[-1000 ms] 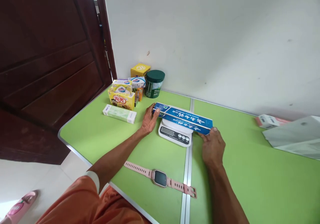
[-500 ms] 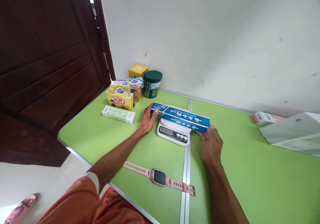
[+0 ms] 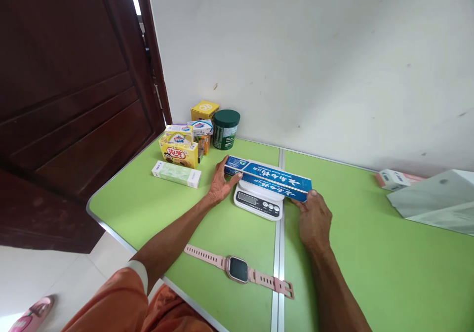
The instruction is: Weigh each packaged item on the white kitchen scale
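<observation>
A long blue toothpaste box (image 3: 268,175) lies across the top of a white kitchen scale (image 3: 258,204), hiding most of its weighing plate. Whether the box rests its weight on the plate I cannot tell. My left hand (image 3: 222,181) grips the box's left end, thumb along the front face. At the other end my right hand (image 3: 314,218) holds the corner, thumb on top and fingers underneath. The scale's display and buttons face me below the box. Nearer to me a smartwatch (image 3: 238,269) with a pink strap lies stretched out on the table.
On the green table (image 3: 355,272), a pale green box (image 3: 176,174) lies left of my left hand. Behind it stand yellow boxes (image 3: 178,153) and a dark green tub (image 3: 226,129). A white-grey box (image 3: 437,201) and a small white-pink box (image 3: 393,179) sit at right.
The box has been turned slightly, so its lower front face looks narrower. My left thumb has slid a little to the right along it. The whole view has shifted slightly downward.
</observation>
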Tool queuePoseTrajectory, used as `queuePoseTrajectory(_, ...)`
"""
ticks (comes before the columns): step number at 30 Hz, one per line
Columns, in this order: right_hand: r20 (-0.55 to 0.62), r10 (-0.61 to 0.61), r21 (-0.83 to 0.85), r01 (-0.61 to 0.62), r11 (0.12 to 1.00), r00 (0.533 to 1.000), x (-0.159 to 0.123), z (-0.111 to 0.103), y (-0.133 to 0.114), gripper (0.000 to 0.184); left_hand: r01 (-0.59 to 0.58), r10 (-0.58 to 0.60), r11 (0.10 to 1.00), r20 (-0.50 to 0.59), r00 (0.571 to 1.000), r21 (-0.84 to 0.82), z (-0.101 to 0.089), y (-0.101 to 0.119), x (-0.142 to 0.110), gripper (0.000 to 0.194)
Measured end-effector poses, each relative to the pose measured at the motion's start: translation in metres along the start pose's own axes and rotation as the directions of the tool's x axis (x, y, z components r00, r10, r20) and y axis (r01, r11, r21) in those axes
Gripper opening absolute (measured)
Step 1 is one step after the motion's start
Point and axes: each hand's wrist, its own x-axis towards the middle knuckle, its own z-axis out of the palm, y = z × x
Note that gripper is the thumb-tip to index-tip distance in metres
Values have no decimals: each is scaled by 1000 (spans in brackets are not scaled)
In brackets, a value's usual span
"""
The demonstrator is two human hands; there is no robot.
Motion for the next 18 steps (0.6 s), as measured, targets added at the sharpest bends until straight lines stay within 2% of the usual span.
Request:
queuePoseTrajectory(10, 19, 3, -1, -3, 1000, 1000, 1, -3, 2, 64, 36, -37, 999, -25, 999, -32, 2, -1, 1, 102)
queuePoseTrajectory(14, 35, 0, -6, 0, 1000, 999, 4, -2, 7, 65, 35, -36, 999, -53, 998, -19, 3, -3, 2, 96)
queuePoseTrajectory(18, 10, 2, 99, -3, 995, 1000, 6, 3, 4, 66, -25, 27, 999, -43, 999, 39, -1, 3, 4, 84)
